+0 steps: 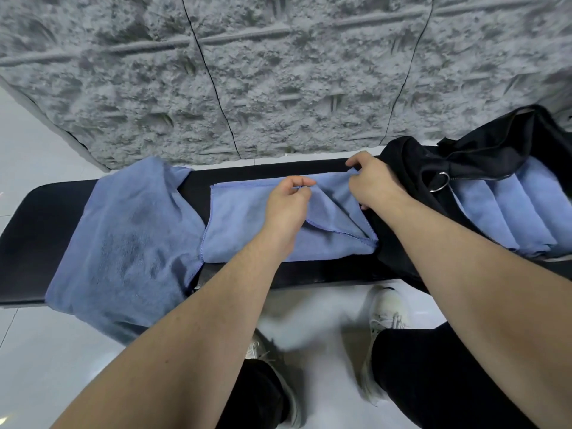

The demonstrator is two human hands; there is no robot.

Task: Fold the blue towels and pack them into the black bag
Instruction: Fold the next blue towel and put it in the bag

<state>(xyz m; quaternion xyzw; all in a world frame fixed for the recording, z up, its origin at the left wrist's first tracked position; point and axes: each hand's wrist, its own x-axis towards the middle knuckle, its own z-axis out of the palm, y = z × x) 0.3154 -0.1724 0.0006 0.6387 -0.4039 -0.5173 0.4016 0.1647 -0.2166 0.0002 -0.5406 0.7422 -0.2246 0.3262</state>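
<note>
On the surface (pixel 37 212), an unfolded towel pile (pixel 123 236) waits at left; the left hand (pixel 286 205) and right hand (pixel 371 184) pinch the half-folded middle towel (pixel 241 230); rolled towels (pixel 510 212) already fill the black bag (pixel 411 168); roughly halfway, I judge.

even, soft light — edges bowed by the lens, shoes (pixel 382 323) motion-blurred.
</note>
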